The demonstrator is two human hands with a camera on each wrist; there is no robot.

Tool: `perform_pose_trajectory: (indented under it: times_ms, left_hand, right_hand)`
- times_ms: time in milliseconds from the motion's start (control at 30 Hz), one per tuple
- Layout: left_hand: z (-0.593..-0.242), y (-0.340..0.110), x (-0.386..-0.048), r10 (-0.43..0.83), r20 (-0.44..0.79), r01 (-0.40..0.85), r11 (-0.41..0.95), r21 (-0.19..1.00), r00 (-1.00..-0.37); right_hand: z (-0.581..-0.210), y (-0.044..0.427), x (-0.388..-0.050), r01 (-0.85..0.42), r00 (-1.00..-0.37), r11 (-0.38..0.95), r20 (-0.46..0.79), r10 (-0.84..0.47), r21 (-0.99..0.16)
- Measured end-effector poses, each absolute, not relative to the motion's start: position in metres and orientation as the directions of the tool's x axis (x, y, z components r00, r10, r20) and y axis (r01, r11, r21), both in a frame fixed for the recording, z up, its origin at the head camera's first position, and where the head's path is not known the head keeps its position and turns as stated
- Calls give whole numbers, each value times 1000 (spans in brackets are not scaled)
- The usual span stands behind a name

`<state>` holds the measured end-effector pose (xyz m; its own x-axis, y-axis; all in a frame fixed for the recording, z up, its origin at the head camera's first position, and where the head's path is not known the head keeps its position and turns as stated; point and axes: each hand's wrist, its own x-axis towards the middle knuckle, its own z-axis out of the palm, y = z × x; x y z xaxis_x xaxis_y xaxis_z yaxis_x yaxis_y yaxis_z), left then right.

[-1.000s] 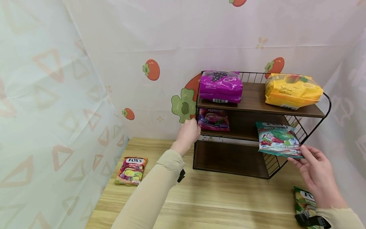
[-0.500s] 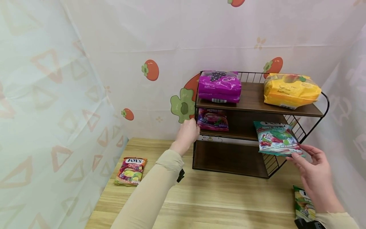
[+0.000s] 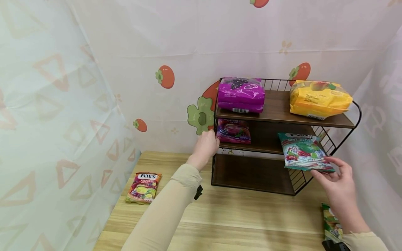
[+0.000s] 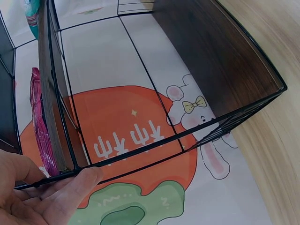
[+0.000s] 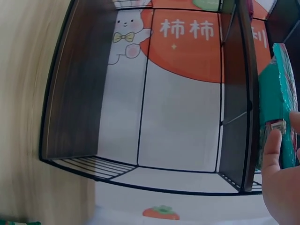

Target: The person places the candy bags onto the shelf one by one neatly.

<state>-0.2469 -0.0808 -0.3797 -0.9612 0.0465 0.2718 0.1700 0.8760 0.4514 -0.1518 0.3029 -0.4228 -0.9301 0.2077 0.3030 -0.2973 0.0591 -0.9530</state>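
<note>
Wood-grained and pale, the table (image 3: 245, 223) lies nearest, bearing a green bag (image 3: 331, 221) at its right, partly behind the right forearm, and a red-orange fruits bag (image 3: 144, 188) farther back at left. Those two seem left to do; if loading the rack (image 3: 252, 172) is the work, I would judge it about half done.

Above the table, the right hand (image 3: 339, 184) pinches the front right corner of the mint bag (image 3: 303, 151), thumb beneath and fingers on top. That bag is at the right end of the middle shelf, its front edge jutting out past the shelf's; whether its weight rests there I cannot tell. It is teal, glossy and plump, printed with a large green sweet, small red and white wrapped ones and a "MINT" label, its face up. The right wrist view shows a plain teal underside with crimped edges and a small printed patch by the thumb.

The left hand (image 3: 205, 148) grips the rack's black frame at the middle shelf's front left corner, just beside the berries bag (image 3: 233, 131). Three bags look placed: that one, and on the top shelf a purple bag (image 3: 241, 94) at left and a yellow bag (image 3: 318, 99) at right. Behind hangs a persimmon-patterned backdrop (image 3: 125, 35).
</note>
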Motion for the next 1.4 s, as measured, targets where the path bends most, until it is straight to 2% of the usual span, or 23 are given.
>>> perform_pose_trajectory:
  times_ms: [133, 267, 433, 567, 667, 767, 900, 1067, 1233, 1400]
  left_hand:
    - [-380, -81, -247, 47, 274, 171, 876, 451, -961]
    - [-380, -80, -246, 46, 275, 172, 875, 453, -960]
    - [-380, -80, -246, 41, 275, 168, 875, 454, -960]
    - [-379, -80, -246, 41, 278, 168, 874, 455, -960]
    - [-380, -80, -246, 41, 280, 171, 873, 457, -959]
    - [-380, -80, -246, 42, 285, 174, 874, 453, -958]
    - [-380, -80, -246, 45, 287, 175, 876, 449, -957]
    - [-380, -80, -247, 43, 278, 170, 876, 452, -959]
    - [-380, -80, -246, 40, 270, 164, 876, 454, -962]
    - [-379, -80, -246, 36, 256, 154, 874, 460, -966]
  right_hand:
    - [-426, 300, -157, -293, -906, 289, 361, 219, -911]
    - [-428, 298, -159, -243, -878, 527, 415, 237, -814]
    - [-429, 296, -158, -232, -844, 648, 481, 236, -725]
    - [-431, 295, -157, -257, -787, 749, 582, 204, -610]
    - [-435, 297, -159, -339, -710, 798, 692, 131, -499]
    - [-439, 300, -165, -448, -604, 816, 797, 25, -365]
    - [-440, 302, -171, -515, -483, 835, 870, -98, -192]
    - [-438, 301, -172, -530, -428, 846, 877, -219, -47]
    - [-435, 297, -172, -550, -407, 835, 862, -302, 33]
    - [-434, 294, -174, -581, -344, 806, 863, -371, 115]
